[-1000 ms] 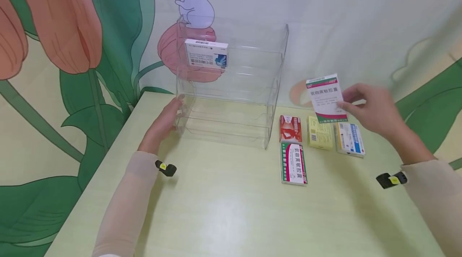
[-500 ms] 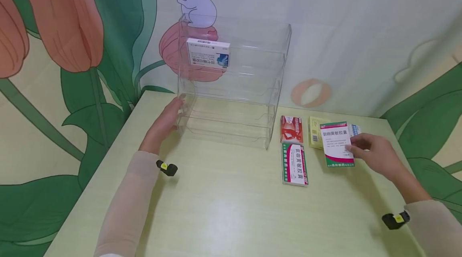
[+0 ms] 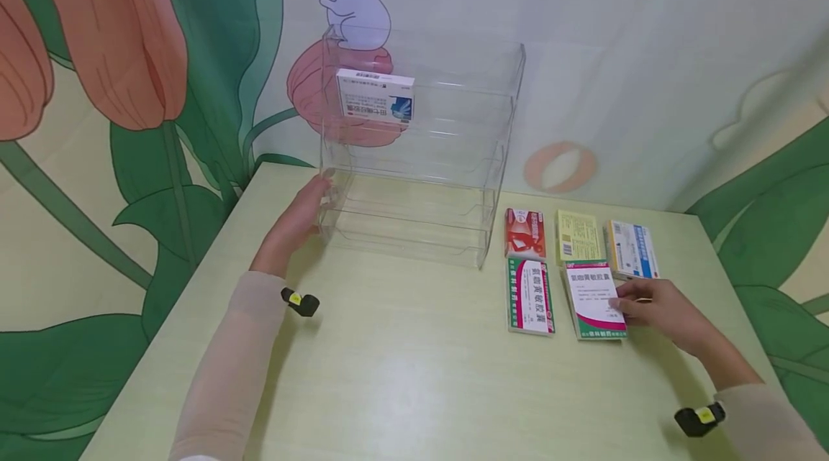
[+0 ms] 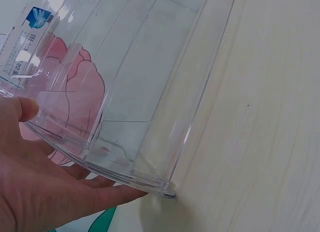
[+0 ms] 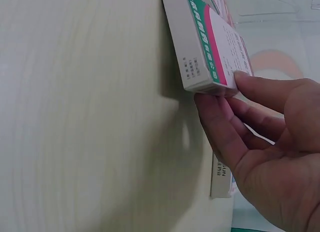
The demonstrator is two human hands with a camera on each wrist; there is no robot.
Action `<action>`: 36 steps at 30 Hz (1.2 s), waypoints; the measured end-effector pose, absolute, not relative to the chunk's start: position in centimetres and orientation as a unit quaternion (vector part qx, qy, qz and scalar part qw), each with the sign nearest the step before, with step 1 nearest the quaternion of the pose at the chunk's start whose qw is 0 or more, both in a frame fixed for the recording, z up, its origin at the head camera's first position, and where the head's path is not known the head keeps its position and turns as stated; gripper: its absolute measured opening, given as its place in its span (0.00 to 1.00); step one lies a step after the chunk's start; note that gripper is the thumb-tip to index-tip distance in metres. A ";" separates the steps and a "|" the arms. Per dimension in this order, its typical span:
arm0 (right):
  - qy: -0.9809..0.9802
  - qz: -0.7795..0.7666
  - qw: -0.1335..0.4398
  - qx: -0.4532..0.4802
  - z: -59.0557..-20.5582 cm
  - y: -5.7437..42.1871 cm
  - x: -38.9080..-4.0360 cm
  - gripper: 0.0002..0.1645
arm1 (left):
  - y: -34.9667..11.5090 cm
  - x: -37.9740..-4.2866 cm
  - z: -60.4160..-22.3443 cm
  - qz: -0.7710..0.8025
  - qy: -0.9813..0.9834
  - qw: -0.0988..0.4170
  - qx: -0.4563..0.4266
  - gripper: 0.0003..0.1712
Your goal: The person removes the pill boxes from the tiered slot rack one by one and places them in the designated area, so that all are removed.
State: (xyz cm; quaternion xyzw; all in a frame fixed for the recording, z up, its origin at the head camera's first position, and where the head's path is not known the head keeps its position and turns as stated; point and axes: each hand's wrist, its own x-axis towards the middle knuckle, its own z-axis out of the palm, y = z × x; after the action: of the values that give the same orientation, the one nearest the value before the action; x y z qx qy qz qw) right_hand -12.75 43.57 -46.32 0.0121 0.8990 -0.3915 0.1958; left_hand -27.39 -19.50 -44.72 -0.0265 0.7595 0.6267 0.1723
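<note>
My right hand [image 3: 667, 313] pinches the right edge of a white, green and magenta medicine box [image 3: 596, 303]. In the right wrist view the thumb lies on its printed face and the fingers are at its side and below; the box looks slightly tilted, low over the table. My left hand [image 3: 301, 213] grips the left side of a clear tiered display rack [image 3: 421, 227]. The left wrist view shows the thumb over the rack's side panel edge and the fingers outside it. A white and blue medicine box [image 3: 376, 96] stands upside down on an upper tier, at the left.
Right of the rack a red box [image 3: 525, 234], a yellow box [image 3: 578, 236] and a white-blue box [image 3: 632, 250] lie in a row. In front of the red one lies another green and magenta box [image 3: 530, 296]. A printed curtain [image 3: 615, 87] hangs behind the table [image 3: 401, 375].
My right hand has brought the green and magenta box down and toward me, from above the row to in front of the yellow box. The left hand has stayed at the rack.
</note>
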 end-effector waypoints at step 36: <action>0.940 -0.248 0.234 0.023 -45.1 40.9 -13.9 0.18 | -19.3 -27.3 -44.9 0.628 0.759 0.170 -0.025 0.37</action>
State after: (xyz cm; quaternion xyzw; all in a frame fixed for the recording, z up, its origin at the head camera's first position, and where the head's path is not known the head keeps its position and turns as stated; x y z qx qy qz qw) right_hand -13.91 40.94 -45.13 0.0231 0.9399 -0.2476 0.2341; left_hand -27.28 -19.34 -44.87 -0.0248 0.7594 0.6276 0.1696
